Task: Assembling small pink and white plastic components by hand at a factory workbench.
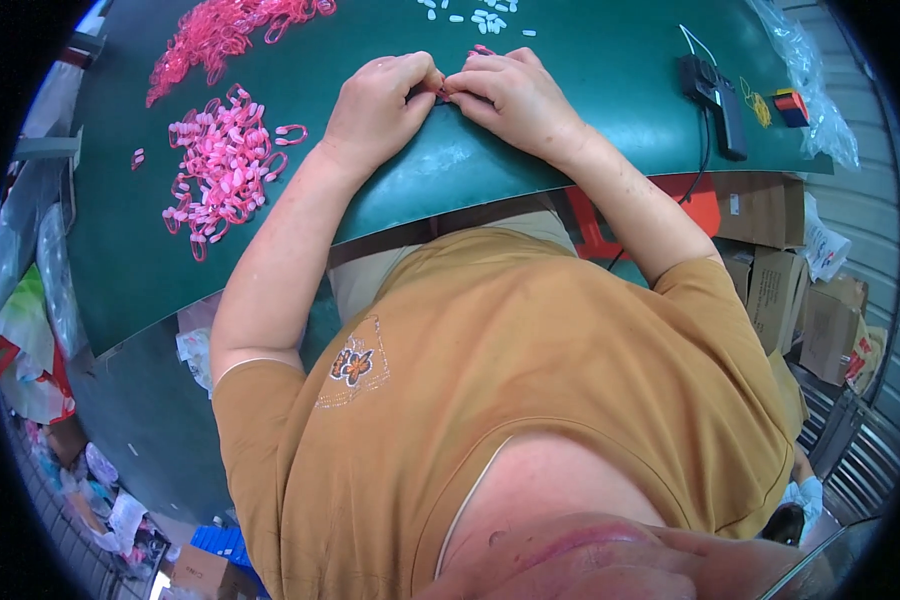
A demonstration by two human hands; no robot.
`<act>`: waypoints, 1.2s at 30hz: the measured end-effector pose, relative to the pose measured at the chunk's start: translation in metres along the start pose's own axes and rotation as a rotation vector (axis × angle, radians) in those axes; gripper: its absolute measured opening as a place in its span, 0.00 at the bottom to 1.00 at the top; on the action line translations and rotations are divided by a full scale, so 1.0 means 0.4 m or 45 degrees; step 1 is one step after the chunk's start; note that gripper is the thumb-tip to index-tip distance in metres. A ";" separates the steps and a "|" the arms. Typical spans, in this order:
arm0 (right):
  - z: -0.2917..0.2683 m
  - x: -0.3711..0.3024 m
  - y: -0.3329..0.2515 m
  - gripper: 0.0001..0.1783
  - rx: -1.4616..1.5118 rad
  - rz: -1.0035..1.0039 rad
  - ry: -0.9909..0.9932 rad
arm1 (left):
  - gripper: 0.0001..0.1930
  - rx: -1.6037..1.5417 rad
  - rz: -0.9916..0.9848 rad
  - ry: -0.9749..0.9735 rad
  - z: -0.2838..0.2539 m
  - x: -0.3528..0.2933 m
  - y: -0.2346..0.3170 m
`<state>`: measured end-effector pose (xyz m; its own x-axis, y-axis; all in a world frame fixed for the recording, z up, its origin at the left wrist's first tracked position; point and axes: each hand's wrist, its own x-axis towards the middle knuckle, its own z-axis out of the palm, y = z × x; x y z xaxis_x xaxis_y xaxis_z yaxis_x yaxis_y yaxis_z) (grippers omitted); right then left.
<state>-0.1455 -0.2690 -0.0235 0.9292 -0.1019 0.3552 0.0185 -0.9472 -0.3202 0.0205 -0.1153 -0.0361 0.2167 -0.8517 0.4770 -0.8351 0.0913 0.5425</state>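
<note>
My left hand (pixel 382 105) and my right hand (pixel 515 102) meet above the green table, fingertips pinched together. Between them is a small pink loop (pixel 443 95), mostly hidden by the fingers; a bit of pink (pixel 482 50) also shows beyond the right knuckles. Left of my left forearm lies a heap of pink loops with pale pink-white beads (pixel 220 170). Farther back on the left spreads a pile of plain reddish-pink loops (pixel 220 35). Several loose white beads (pixel 490 20) are scattered past my hands at the far edge of the view.
On the green tabletop (pixel 130 260), to the right, sit a black power strip (pixel 728 125) with a cord, yellow rubber bands (pixel 757 103) and a small red-and-yellow object (pixel 791 108). Clear plastic (pixel 825 100) hangs over the right edge. Cardboard boxes (pixel 765 210) stand below, near a red stool (pixel 695 205).
</note>
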 end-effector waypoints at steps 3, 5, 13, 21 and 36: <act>0.006 -0.003 -0.012 0.06 -0.160 -0.068 0.036 | 0.05 -0.007 -0.018 -0.006 0.000 -0.001 0.002; 0.010 -0.007 -0.018 0.06 -0.249 -0.108 0.093 | 0.05 -0.006 -0.019 -0.004 -0.001 0.002 0.005; -0.017 -0.038 0.009 0.13 -0.004 0.029 0.082 | 0.03 -0.034 -0.121 0.019 -0.043 0.012 0.025; -0.115 -0.030 0.101 0.12 -0.067 0.303 0.136 | 0.07 0.638 -0.297 0.216 -0.209 0.007 -0.027; -0.068 0.008 0.049 0.12 -0.145 0.203 0.022 | 0.13 0.560 -0.006 0.236 -0.234 0.008 -0.038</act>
<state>-0.1522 -0.2963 -0.0049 0.9107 -0.2575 0.3230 -0.1711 -0.9469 -0.2723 0.0810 -0.0712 0.0219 0.2742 -0.7413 0.6126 -0.9600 -0.1734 0.2200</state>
